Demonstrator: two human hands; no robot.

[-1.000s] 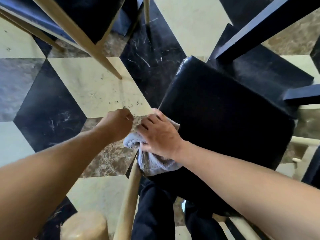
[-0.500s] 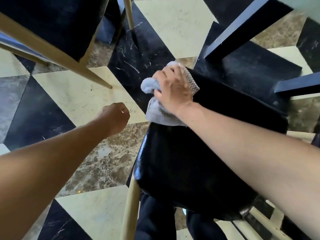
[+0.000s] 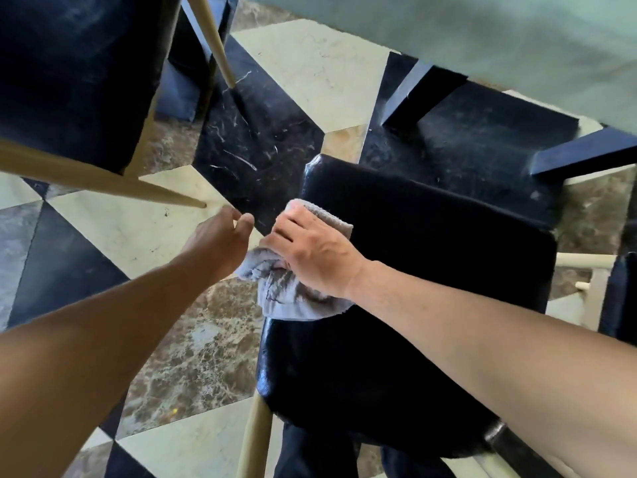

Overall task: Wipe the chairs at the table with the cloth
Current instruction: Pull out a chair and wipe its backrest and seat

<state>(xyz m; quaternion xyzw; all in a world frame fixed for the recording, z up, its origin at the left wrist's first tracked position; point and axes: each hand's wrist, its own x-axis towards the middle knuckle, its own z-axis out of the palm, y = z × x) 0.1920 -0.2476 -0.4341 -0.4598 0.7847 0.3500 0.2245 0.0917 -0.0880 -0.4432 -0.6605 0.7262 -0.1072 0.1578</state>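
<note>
A black padded chair seat (image 3: 431, 270) fills the middle and right of the view. A crumpled grey cloth (image 3: 293, 298) lies on the seat's left edge. My right hand (image 3: 310, 250) lies on top of the cloth, fingers curved over it and pressing it onto the seat. My left hand (image 3: 220, 236) hovers over the floor just left of the seat, close to the cloth's bunched end. Its fingers are loose and it holds nothing.
A second chair with a black seat (image 3: 69, 81) and gold legs (image 3: 103, 181) stands at the upper left. A pale green table top (image 3: 517, 36) overhangs at the upper right, with its dark base (image 3: 420, 94) below. The floor is patterned tile (image 3: 138, 229). My dark trouser legs (image 3: 310, 453) are at the bottom.
My right hand has drawn the cloth back from the seat's far left corner along the left edge. My left hand has loosened from a fist and moved nearer the cloth.
</note>
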